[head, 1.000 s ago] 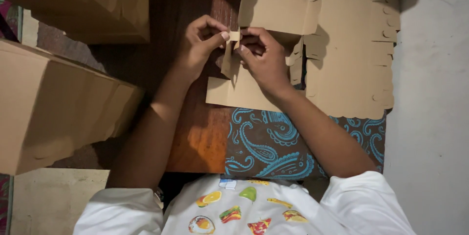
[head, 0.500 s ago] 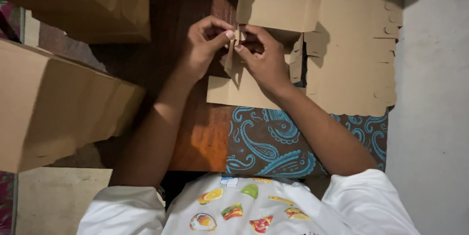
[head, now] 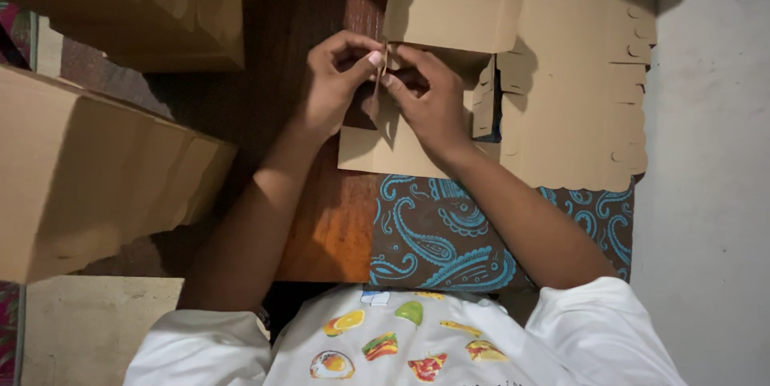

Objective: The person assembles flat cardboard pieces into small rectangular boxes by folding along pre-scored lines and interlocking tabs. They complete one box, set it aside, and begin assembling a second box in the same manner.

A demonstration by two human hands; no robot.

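Cardboard box blank (head: 401, 145) lies partly folded on the wooden desk (head: 329, 217), just beside a stack of flat die-cut cardboard sheets (head: 573, 105). Both hands meet over the blank: left hand (head: 337, 85) and right hand (head: 429, 101) pinch one small upright tab (head: 386, 61) together.

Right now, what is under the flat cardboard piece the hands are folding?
Under the flat cardboard piece lies a blue paisley cloth on a wooden table. The left hand and right hand pinch a small tab and cover the part beneath them.
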